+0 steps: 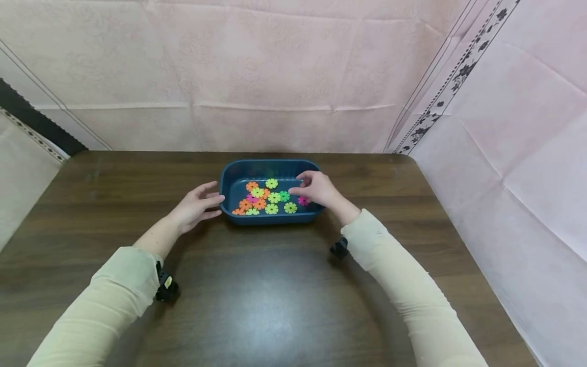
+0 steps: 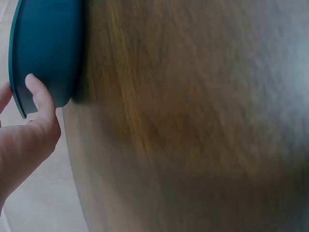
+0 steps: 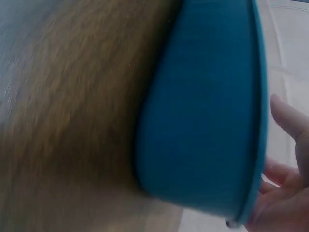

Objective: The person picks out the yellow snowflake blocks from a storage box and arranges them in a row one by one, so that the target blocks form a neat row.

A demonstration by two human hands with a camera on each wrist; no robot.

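A dark blue tub (image 1: 275,219) sits on the table, with several notched, flower-like plastic discs in orange, yellow, green and magenta inside. My left hand (image 1: 194,206) is at the tub's left end, fingers extended and spread. In the left wrist view its thumb (image 2: 41,96) lies against the outer wall. Over the right end reaches my right hand (image 1: 316,188), thumb and forefinger apart above a magenta disc (image 1: 303,201) and a green disc (image 1: 284,195). Nothing shows between those fingers. The right wrist view has this hand (image 3: 285,193) just beyond the rim, partly hidden by the wall.
The brown wooden table (image 1: 257,290) extends in front of the tub and to both sides. Behind it hangs a pale pink patterned cloth (image 1: 275,76), close beyond the table's back edge. Another cloth (image 1: 513,153) with a black floral border hangs at the right.
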